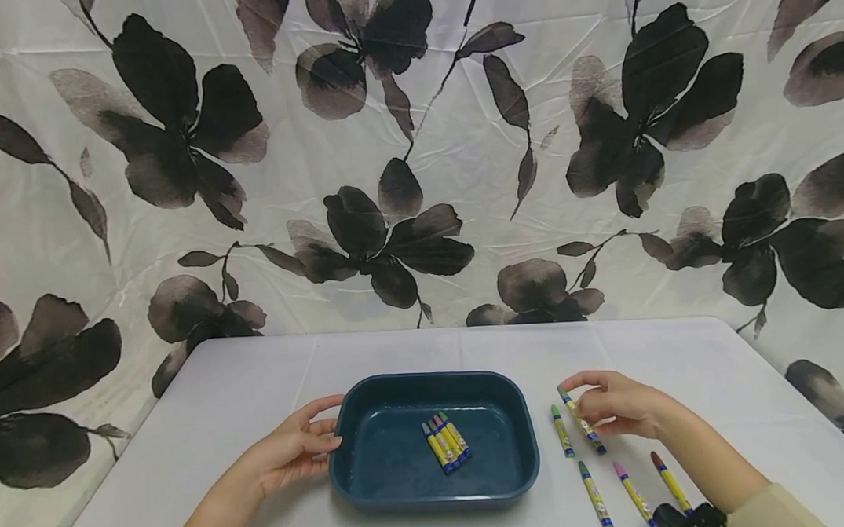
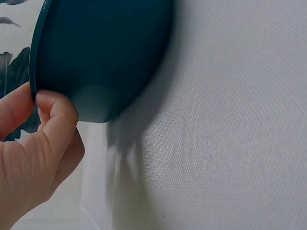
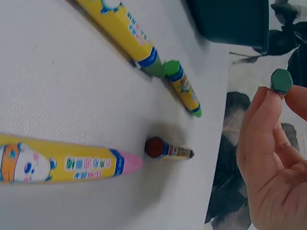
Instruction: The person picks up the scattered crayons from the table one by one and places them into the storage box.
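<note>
Thumb and fingers of the left hand [image 1: 289, 454] pinch the rim at the left end of a rectangular teal tray [image 1: 384, 458], the forefinger bent against the outer wall and the gap between them no wider than the rim. The grip appears meant to steady the tray, which sits near the middle of the white table [image 1: 242, 366]. Four yellow-wrapped crayons [image 1: 447, 443] lie side by side on the tray floor, slightly right of its centre and slanted alike; the row looks deliberately arranged, and flat-sided barrels would help it hold.

Just beyond the tray's right wall lies a light-green crayon [image 1: 562, 432], with a dark-green crayon [image 1: 595, 496] nearer the person. Above this area, the right hand [image 1: 619, 404] has thumb and fingertips closed on a green-ended hexagonal crayon [image 3: 281, 80]. The hold is near one end, presumably leaving the rest of the barrel free; whether its lower end touches the table cannot be told.

Further right, a pink crayon [image 1: 634, 496] and a brown-tipped crayon [image 1: 670, 482] lie apart, both slanted, seemingly spaced for separate pickup. A black wrist device [image 1: 691, 519] partly covers the brown-tipped one's near end.
</note>
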Tool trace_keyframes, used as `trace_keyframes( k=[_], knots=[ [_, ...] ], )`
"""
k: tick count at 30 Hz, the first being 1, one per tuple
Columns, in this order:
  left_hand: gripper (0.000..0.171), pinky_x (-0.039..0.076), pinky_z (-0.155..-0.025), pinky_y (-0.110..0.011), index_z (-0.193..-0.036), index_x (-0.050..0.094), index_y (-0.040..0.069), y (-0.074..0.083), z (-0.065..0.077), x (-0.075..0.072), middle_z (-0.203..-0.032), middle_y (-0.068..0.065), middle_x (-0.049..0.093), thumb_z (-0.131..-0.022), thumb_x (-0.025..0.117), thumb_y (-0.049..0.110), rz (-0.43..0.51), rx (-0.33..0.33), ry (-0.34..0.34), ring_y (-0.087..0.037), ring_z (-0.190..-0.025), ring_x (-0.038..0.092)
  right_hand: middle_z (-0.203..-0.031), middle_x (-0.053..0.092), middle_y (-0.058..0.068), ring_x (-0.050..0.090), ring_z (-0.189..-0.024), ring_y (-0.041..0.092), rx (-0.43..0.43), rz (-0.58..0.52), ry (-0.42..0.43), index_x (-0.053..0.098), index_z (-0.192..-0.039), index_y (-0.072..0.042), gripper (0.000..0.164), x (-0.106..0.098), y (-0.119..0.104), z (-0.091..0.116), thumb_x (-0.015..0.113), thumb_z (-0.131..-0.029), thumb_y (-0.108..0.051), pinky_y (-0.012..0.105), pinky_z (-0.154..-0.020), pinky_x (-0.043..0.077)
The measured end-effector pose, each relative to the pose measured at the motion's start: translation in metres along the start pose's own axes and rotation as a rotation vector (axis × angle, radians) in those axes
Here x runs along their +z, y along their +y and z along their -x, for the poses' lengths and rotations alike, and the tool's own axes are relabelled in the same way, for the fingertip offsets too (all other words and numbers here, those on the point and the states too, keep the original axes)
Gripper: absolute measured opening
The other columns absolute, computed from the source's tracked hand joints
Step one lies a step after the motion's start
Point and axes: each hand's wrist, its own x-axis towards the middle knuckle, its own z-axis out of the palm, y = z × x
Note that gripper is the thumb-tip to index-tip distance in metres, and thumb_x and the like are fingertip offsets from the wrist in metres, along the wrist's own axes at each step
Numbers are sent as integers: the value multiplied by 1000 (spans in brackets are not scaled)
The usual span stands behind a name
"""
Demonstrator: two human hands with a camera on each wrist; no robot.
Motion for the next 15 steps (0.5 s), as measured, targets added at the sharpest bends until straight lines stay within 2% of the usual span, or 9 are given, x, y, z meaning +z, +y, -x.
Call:
trace_keyframes(
  k=[8,15],
  knots=[
    [75,50,-75,-30,-146,10,4,2,0,0,-108,-11,50,-86,54,-10,-12,-6,11,-16,-89,56,-77,55,0,50,-68,12,-56,-139,-147,45,-125,-2,45,6,-4,4,59,-83,-5,18,-57,47],
    [75,50,-75,-30,-146,12,4,1,0,0,-107,-10,50,-86,54,-10,2,-9,16,-16,-88,56,-79,54,1,50,-71,13,-72,-147,-175,47,-125,-4,43,16,-11,5,61,-85,-7,19,-57,48]
  ],
)
